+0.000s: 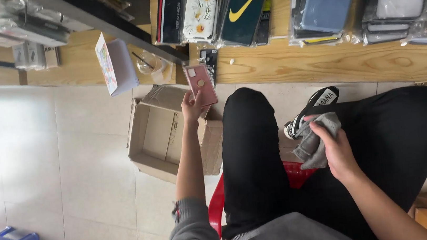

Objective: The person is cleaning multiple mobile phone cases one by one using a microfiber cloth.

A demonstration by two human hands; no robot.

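— Pink phone case (201,84): where?
— Left hand (191,108) grips its lower end, upright, over the cardboard box (158,134) corner.
— And the other?
— Right hand (335,147) clutches the grey cloth (315,138), well apart, on the lap.

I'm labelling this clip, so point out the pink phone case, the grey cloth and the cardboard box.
pink phone case (202,84), head view, middle of its back.
grey cloth (315,143), head view, bunched middle fold.
cardboard box (156,134), head view, inner wall.

Pink phone case (201,84) held up by left hand (191,108) above open cardboard box (159,136), grey cloth (315,141) gripped by right hand (337,149)
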